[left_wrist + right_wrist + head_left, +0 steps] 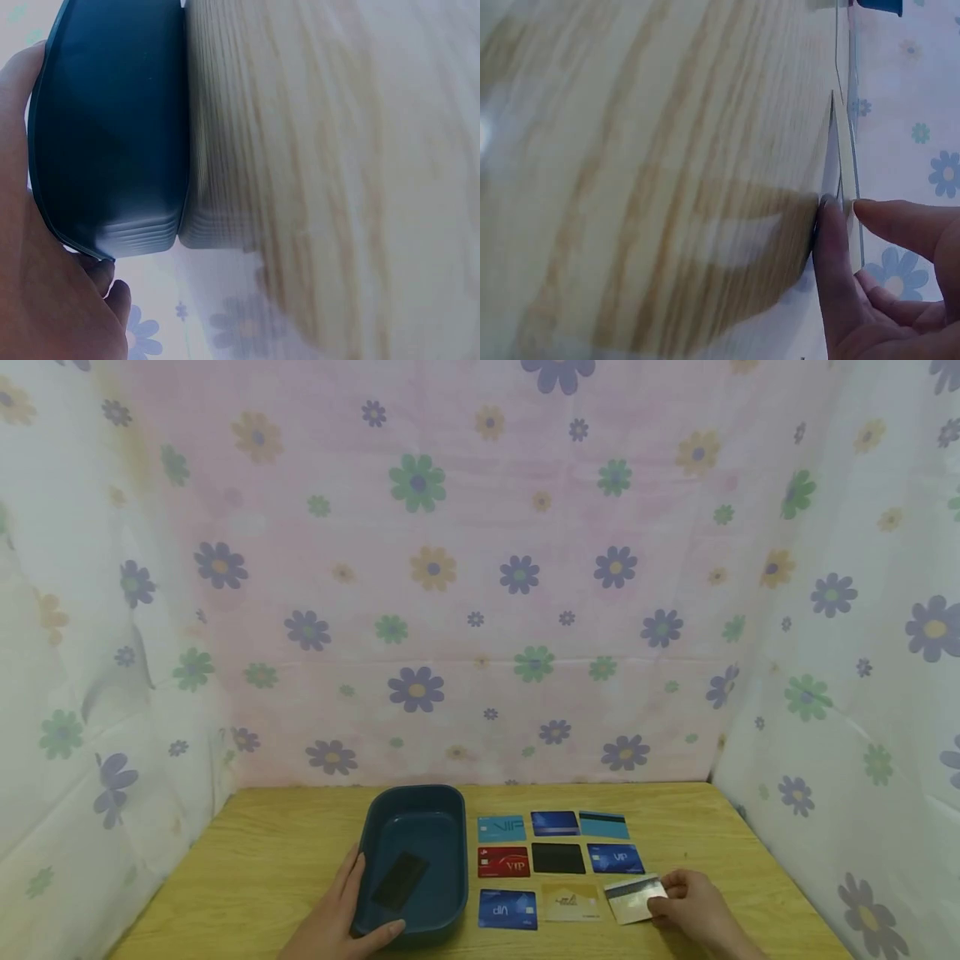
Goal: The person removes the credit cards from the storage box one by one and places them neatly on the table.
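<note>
In the head view my left hand point(337, 906) grips a dark blue plastic bin point(459, 860) at its near left corner, the thumb on the near rim and the fingers along the left side. Inside the bin lies a dark card point(401, 881). My right hand point(693, 906) pinches a pale silvery card with a dark stripe point(632, 902) by its right edge, at the near right of the laid-out cards. From the right wrist view, that card point(835, 150) is seen edge-on, tilted up from the table between thumb and fingers. The left wrist view shows the bin's side wall point(112, 135).
Right of the bin, cards lie in rows: a light blue VIP card point(501, 828), a red one point(504, 862), a black one point(558, 858), a gold one point(572, 902) and several blue ones. A flowered cloth point(480, 610) encloses the wooden table point(225, 877) at back and sides.
</note>
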